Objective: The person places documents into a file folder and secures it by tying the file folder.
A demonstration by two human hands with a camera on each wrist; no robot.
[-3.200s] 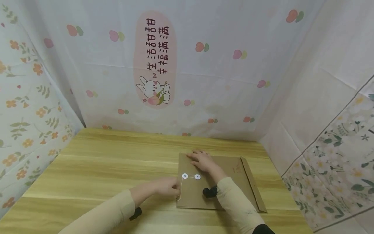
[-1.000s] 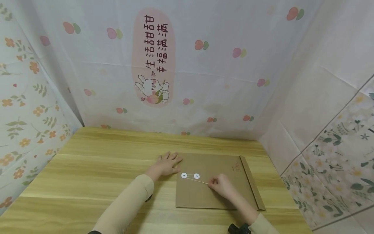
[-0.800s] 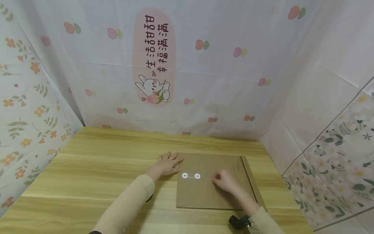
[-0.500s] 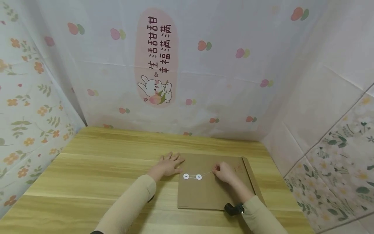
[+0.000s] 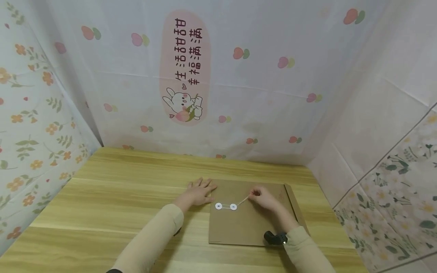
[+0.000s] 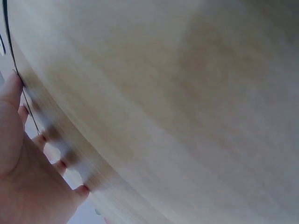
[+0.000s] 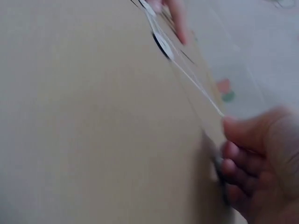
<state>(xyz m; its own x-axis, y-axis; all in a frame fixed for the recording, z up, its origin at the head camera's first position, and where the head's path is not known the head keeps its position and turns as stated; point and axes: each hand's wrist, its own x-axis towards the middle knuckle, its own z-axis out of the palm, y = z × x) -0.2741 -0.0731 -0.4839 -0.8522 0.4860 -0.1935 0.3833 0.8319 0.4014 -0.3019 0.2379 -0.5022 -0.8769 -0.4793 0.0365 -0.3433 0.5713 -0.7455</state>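
Note:
A brown kraft paper document envelope lies flat on the table, with two white button discs, a left disc and a right disc. Thin string runs between the discs. From the right disc a white string stretches taut to my right hand, which pinches its end between thumb and forefinger just above the paper. With fingers spread, my left hand rests across the envelope's left edge and the tabletop. In the left wrist view the left hand's fingertips touch the surface.
The wood-grain table extends left of the envelope. A patterned cloth hangs behind, and floral cloth covers both sides. A black wrist camera sits at the right wrist, over the envelope's near edge.
Earlier the right hand lay on the envelope and the left was at the string. Since then the left flattened at the edge; the right took the string and swung it round the right disc, away from me.

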